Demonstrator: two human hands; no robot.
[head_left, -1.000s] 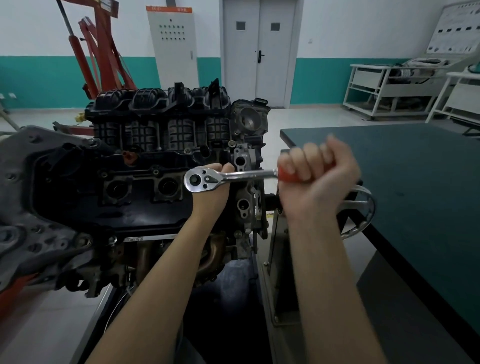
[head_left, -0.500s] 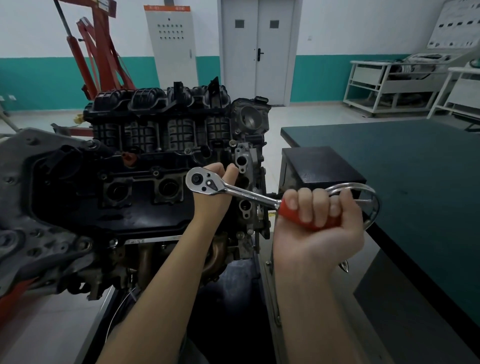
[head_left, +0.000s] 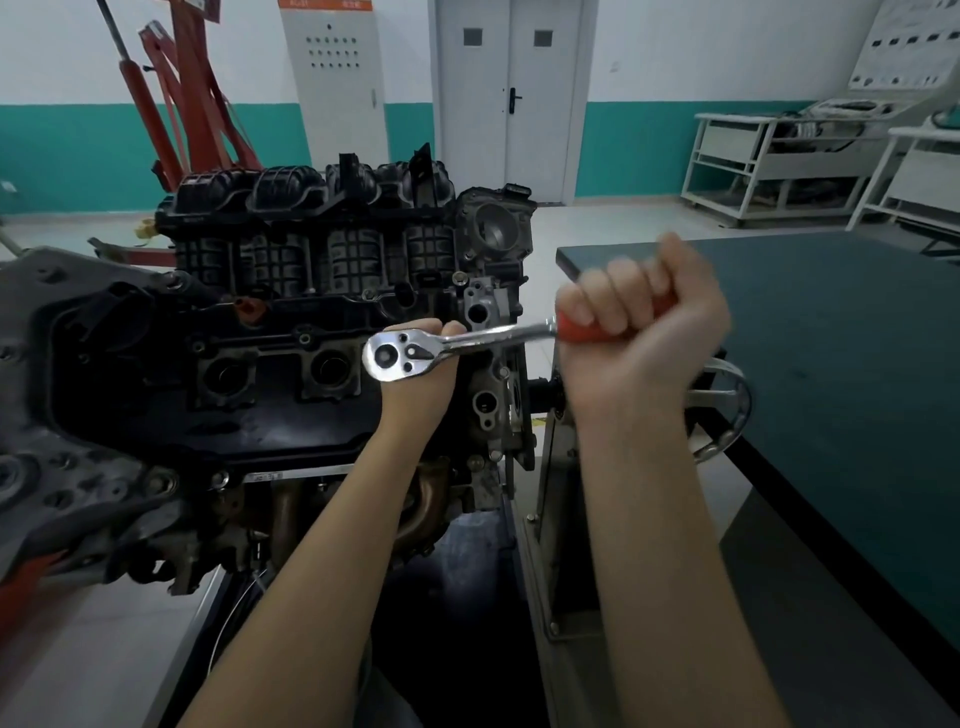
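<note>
A black car engine (head_left: 270, 374) sits on a stand in front of me, its ribbed intake manifold on top. A chrome ratchet wrench (head_left: 462, 345) with a red handle lies nearly level over the engine's right end. My right hand (head_left: 644, 332) grips the red handle in a fist. My left hand (head_left: 421, 384) is under the ratchet head, fingers curled round whatever hangs below it; that part is hidden behind the head and hand.
A dark green table (head_left: 831, 389) stands to the right, with the stand's chrome handwheel (head_left: 727, 410) at its edge. A red engine hoist (head_left: 182, 104), a grey cabinet (head_left: 332, 83) and double doors (head_left: 509, 93) are behind. White racks (head_left: 779, 166) stand far right.
My right hand swung the ratchet handle down and toward me, then back up to nearly level. The ratchet head and my left hand stayed in place on the engine.
</note>
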